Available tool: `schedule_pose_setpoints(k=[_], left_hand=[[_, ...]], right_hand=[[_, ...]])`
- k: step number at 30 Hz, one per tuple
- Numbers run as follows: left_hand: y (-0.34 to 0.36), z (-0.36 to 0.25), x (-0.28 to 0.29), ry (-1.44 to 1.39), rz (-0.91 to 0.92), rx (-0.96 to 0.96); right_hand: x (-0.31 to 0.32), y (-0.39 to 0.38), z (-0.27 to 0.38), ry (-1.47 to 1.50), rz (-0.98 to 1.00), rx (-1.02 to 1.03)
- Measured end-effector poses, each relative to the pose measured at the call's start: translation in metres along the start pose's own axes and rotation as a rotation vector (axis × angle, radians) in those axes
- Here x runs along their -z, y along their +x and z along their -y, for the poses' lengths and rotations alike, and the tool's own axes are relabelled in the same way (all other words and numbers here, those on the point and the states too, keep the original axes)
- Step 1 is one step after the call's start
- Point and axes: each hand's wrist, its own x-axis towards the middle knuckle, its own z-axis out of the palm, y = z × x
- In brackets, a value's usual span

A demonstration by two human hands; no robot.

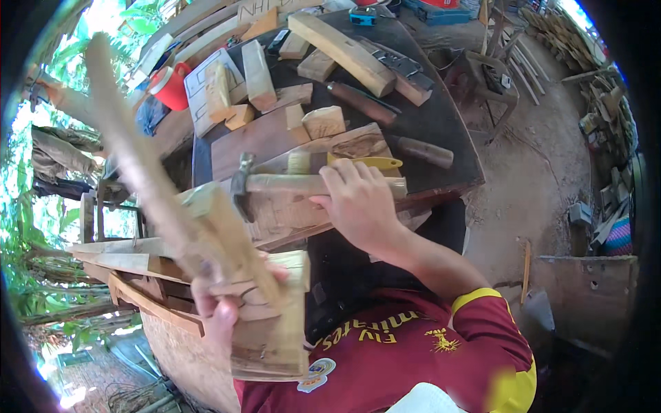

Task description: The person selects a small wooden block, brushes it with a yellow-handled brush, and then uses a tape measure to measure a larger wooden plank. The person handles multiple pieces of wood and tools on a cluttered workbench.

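The hammer (292,184) is in front of me at the near edge of the surface (454,134), its head to the left and its handle running right. I judge it stiff and sturdy, with most of the weight in the metal head, so it should want to dip on the left. The bare handle looks smooth and could turn a little under a loose hold; the best place to take it is well toward the right end, away from the head.

My right fingers (339,180) are there now — curled over the handle from above, close together and closed round it. I cannot tell whether the handle also rests on the things beneath. A yellow handle (384,163) lies just beyond my knuckles.

On the near left, before my chest, my left fingers (224,314) are clamped on wood: a thick block (268,341) and a long stick (148,165) that rises from it toward the far left, blurred. I cannot tell whether the two are joined. Both look rigid — the block fairly heavy, the stick long enough to pull my wrist over. I judge the hold right beside the block the steadiest, though rough edges might splinter.
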Motion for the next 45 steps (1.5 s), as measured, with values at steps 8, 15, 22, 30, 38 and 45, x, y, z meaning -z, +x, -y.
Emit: schedule_pose_setpoints(k=[8, 15, 22, 30, 38, 45], left_hand=[[0.027, 0.047, -0.029, -0.007, 0.174, 0.302], [0.06, 0.058, -0.052, 0.06, 0.537, 0.325], [0.078, 0.059, -0.042, 0.047, 0.286, -0.07], [0.08, 0.064, 0.03, 0.322, -0.194, -0.158], [0.059, 0.091, 0.041, 0.471, -0.15, -0.373], [0.066, 0.098, 0.041, 0.64, -0.078, -0.462]], right_hand=[[0.049, -0.009, -0.03, 0.938, -0.003, -0.052], [0.103, -0.024, -0.034, 1.089, 0.234, -0.131], [0.145, 0.022, -0.048, 0.915, -0.117, -0.186], [0.148, 0.165, -0.206, -0.043, -0.723, -0.424], [0.066, 0.231, -0.251, -0.323, -0.587, -0.7], [0.03, 0.237, -0.256, -0.334, -0.427, -0.683]])
